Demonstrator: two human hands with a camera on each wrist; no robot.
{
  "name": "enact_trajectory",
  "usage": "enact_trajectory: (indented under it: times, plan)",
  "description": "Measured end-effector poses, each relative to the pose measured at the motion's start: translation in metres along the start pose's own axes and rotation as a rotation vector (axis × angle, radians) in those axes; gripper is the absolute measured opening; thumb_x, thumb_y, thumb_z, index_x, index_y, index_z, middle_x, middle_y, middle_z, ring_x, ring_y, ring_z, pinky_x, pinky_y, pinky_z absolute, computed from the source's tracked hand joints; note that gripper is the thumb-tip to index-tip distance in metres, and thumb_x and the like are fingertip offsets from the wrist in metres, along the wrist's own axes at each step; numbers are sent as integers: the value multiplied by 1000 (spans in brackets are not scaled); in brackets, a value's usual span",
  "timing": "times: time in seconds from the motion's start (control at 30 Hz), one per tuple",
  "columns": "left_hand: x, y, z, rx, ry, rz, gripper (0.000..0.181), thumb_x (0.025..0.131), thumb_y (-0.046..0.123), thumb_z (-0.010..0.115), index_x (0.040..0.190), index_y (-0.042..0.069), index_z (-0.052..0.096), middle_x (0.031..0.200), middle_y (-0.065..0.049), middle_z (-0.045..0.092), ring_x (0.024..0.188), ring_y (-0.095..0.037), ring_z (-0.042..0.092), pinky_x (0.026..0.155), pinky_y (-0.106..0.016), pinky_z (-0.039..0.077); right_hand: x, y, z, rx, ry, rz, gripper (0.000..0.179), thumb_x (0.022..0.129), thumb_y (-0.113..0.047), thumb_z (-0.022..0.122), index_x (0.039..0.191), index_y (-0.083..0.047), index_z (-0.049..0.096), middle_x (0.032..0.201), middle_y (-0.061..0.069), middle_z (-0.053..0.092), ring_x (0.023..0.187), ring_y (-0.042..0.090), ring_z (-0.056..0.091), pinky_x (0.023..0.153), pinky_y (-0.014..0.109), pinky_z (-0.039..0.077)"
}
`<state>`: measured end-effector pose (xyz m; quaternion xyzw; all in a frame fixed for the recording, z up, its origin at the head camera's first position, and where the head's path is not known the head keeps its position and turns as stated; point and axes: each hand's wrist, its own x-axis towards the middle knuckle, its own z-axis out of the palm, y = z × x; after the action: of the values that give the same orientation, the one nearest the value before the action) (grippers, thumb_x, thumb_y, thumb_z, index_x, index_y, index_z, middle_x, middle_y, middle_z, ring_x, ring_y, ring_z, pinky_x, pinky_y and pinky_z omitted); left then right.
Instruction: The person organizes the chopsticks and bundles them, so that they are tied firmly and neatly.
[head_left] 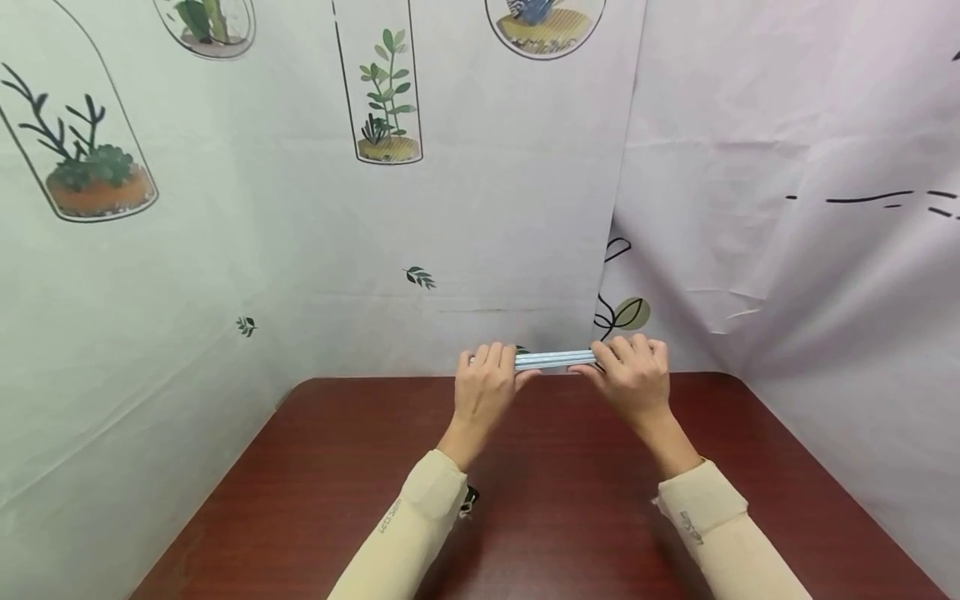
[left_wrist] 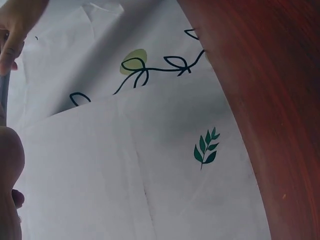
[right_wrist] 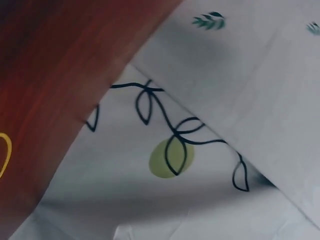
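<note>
A slim light-blue bar-like thing [head_left: 555, 359] with lengthwise lines spans the gap between the two hands, held level above the table's far edge. Its exact kind cannot be told. The left hand [head_left: 486, 385] grips its left end, fingers over the top and thumb beneath. At the other end, the right hand [head_left: 633, 375] holds it the same way, thumb pointing inward. Both ends are hidden under the fingers. In the left wrist view, part of the left hand [left_wrist: 11, 160] and the right hand [left_wrist: 15, 30] show along the left edge. The right wrist view shows neither hand.
A dark red wooden table [head_left: 555, 500] lies under both forearms. White cloth [head_left: 487, 225] printed with plants hangs behind and at the sides, close to the table's back edge. A small black item [head_left: 469, 500] shows at the left sleeve's cuff.
</note>
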<state>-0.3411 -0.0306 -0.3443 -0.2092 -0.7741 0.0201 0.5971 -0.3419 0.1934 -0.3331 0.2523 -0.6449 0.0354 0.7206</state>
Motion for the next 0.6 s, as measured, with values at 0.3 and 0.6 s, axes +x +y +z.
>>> enact_trajectory:
  times: [0.3,0.6]
  plan:
    - [1,-9,2,23,15,10,53,79,63,48,75,11,53,66,-1,46,61,-18,48,64,-33,39,14,13,-18,569,-245,529,24,78,-27,73,84,-3,70,75,7,68,64,16,62,56,25,48]
    - [3,-2,4,42,31,71,57,86,63,33,75,12,54,65,0,46,59,-16,46,63,-32,38,27,4,-27,1005,-415,1134,60,102,-32,23,99,12,63,91,31,63,92,20,65,90,26,37]
